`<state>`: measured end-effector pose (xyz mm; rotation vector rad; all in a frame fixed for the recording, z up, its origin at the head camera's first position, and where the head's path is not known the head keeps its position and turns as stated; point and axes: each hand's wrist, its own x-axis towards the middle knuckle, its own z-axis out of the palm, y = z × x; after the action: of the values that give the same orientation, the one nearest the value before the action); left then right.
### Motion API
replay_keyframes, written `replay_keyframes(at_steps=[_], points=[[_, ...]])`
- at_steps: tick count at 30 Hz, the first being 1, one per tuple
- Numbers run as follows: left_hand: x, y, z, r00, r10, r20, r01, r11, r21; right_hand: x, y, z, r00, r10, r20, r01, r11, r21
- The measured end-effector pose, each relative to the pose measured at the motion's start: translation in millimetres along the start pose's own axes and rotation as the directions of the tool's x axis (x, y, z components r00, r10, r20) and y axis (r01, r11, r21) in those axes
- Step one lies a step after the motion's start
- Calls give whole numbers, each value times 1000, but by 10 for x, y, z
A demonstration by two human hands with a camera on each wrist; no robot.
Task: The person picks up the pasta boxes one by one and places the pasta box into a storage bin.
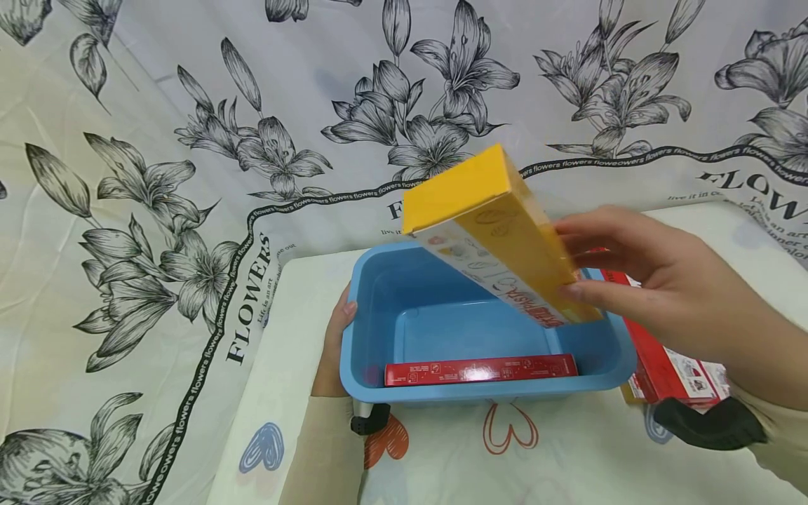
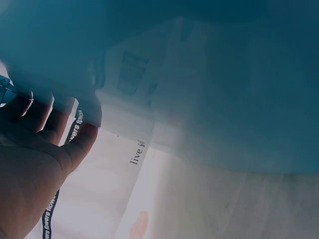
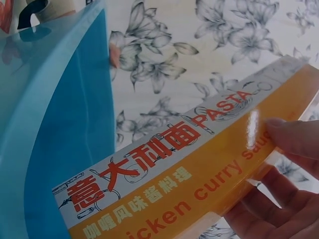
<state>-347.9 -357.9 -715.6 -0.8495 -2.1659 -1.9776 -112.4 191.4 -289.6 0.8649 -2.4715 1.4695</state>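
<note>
My right hand (image 1: 637, 273) grips a yellow-and-white pasta box (image 1: 517, 242) by its right end, thumb on the near side and fingers on the far side. The box is tilted above the right half of a blue plastic tub (image 1: 489, 393). Its printed face, with "PASTA" and "chicken curry sauce", shows in the right wrist view. My left hand (image 1: 334, 351) holds the tub's left rim, fingertips over the edge. Inside the tub, a slim red box (image 1: 480, 370) lies along the near wall. In the left wrist view, the tub's wall hides part of the left fingers.
Right of the tub, a red-and-white box (image 1: 669, 372) lies on the table, partly behind my right wrist, with a yellow edge beside it. The pale table cover (image 1: 454, 456) has heart prints. A flower-printed cloth (image 1: 353, 161) rises behind and to the left.
</note>
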Motion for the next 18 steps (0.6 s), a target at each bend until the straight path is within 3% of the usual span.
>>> replay_keyframes(at_steps=[1, 3, 7, 12, 13, 14, 15, 17, 18], points=[[0, -10, -7, 1000, 2, 2, -2, 1000, -1, 16, -12, 6, 1000, -8, 7, 8, 1000, 1], [17, 105, 42, 1000, 20, 6, -20, 1000, -8, 47, -26, 18, 999, -35, 21, 35, 999, 9], [66, 601, 245, 1000, -23, 2, 23, 1000, -13, 92, -33, 43, 995, -89, 51, 88, 996, 31], [69, 707, 286, 997, -77, -14, 77, 997, -7, 146, -44, 65, 988, -126, 89, 124, 992, 32], [67, 797, 320, 996, -81, -21, 81, 997, -8, 155, -46, 67, 988, -126, 94, 124, 992, 20], [61, 738, 295, 999, -50, -11, 50, 999, -8, 164, -47, 69, 987, -124, 98, 124, 992, 9], [69, 943, 375, 998, -52, -25, 52, 999, -4, 174, -45, 71, 987, -125, 103, 125, 992, 1], [77, 1140, 460, 999, -39, -27, 38, 999, -35, 189, -44, 78, 988, -105, 112, 107, 994, -17], [86, 1317, 539, 999, -42, -33, 40, 998, -40, 194, -43, 84, 989, -91, 116, 94, 995, -24]])
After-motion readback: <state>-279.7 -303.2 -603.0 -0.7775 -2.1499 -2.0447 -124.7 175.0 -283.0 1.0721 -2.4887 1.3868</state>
